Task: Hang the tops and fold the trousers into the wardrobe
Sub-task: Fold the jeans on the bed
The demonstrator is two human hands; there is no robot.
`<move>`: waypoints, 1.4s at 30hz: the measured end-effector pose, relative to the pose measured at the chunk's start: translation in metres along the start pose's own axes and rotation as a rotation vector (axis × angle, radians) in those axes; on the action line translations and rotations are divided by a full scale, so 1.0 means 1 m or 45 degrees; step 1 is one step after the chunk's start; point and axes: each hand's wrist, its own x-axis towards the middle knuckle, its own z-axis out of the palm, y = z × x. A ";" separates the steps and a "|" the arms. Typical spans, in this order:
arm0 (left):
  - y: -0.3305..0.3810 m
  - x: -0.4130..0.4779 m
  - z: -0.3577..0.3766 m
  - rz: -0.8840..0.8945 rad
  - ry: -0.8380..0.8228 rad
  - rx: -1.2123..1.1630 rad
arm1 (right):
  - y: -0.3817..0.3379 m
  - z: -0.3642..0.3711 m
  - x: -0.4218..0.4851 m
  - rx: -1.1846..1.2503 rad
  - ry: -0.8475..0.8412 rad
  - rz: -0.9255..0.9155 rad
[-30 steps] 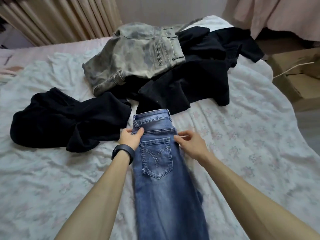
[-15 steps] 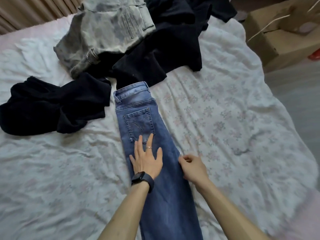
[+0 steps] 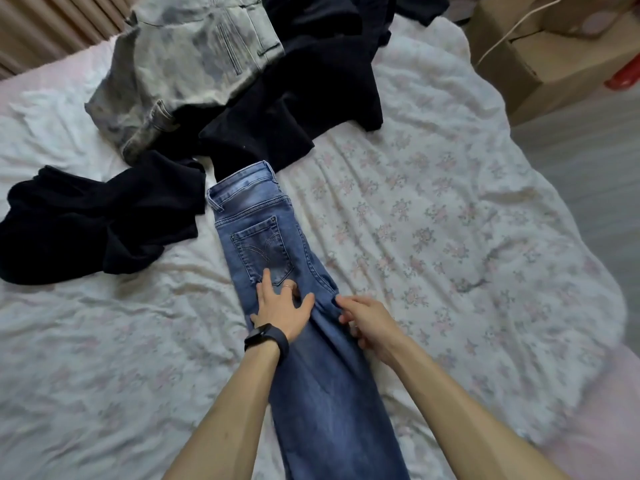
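Blue jeans (image 3: 263, 237) lie folded lengthwise on the bed, waistband away from me, back pocket up. My left hand (image 3: 280, 306) lies on the denim just below the pocket, fingers spread, with a black band on the wrist. My right hand (image 3: 367, 323) rests on the jeans' right edge with fingers curled onto the fabric; whether it grips the edge is unclear. Farther back lie pale washed jeans (image 3: 187, 64), a black garment (image 3: 294, 109) and another black garment (image 3: 97, 223) at the left.
The bed (image 3: 450, 220) has a rumpled white floral sheet. Cardboard boxes (image 3: 540, 53) stand on the floor at the upper right, with a white cord over them. Curtains (image 3: 45, 26) hang at the upper left. Grey floor shows at the right.
My hands slid from the jeans' waistband down toward me, past the pocket. The left hand went from holding the waistband edge to lying on the denim. The camera tilted down.
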 end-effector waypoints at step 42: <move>-0.063 -0.107 0.085 0.033 0.372 0.007 | 0.061 -0.017 -0.036 -1.103 0.401 -0.734</move>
